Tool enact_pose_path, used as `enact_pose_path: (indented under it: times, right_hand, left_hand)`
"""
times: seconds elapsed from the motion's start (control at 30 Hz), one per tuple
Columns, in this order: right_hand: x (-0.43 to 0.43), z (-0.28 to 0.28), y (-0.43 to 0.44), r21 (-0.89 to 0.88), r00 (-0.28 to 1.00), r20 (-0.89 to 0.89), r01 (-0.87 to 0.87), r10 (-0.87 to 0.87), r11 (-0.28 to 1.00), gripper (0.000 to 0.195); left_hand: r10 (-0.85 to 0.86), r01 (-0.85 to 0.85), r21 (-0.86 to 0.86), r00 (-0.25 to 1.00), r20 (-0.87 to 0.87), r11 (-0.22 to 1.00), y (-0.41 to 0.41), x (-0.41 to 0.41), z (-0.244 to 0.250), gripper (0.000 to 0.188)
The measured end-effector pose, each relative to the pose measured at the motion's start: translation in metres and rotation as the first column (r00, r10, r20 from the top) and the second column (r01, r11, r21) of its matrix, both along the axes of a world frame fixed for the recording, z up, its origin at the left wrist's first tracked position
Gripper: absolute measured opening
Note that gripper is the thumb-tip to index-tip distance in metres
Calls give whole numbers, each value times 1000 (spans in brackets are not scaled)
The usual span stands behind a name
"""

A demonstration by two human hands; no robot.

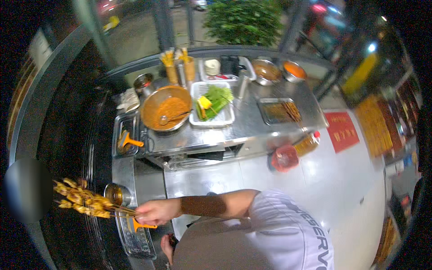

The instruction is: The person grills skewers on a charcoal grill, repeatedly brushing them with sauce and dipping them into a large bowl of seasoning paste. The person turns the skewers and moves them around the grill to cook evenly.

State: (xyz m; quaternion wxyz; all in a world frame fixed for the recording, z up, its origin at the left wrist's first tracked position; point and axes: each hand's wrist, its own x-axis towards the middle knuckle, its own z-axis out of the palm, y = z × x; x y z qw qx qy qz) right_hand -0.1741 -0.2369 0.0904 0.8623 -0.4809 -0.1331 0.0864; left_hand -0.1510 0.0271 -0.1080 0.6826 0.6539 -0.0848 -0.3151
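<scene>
My right hand (157, 212) grips the thin sticks of several grilled meat skewers (84, 200), which point left over the dark grill area (72, 135). Below that hand, an orange-handled flat tool (145, 226) lies at a metal tray (136, 241). A metal container of brownish liquid (118, 194) stands just above the sticks. Only part of my left hand (166, 248) shows, low and near my apron; whether it holds anything is unclear. Another orange-handled tool (133, 141) rests in a second metal tray (116, 135) farther up.
A steel counter (243, 130) bears a large bowl of reddish-brown sauce or seasoning (172, 108) with a ladle, a white basket (229, 118) of greens, stick holders, small bowls and a tray of skewers (292, 111). A red-lined bin (285, 158) and an oil bottle (307, 143) stand on the floor.
</scene>
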Motion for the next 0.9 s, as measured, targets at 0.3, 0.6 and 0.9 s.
enact_pose_path:
  times: [0.3,0.6,0.9]
  right_hand:
    - [-253,-31,-95,-308,217,-509,858,-833,412,10]
    - [-482,-145,-310,-364,-47,-639,898,-768,248,18]
    - [-533,-213,-417,-205,1,-823,932,-568,298,25]
  left_hand:
    - [-513,528,27,834,-201,849,-52,5,19,27]
    - [-503,542,206,838,-211,815,-150,-67,13,22]
    - [-632,627,440,759,-157,644,-211,-146,43,14]
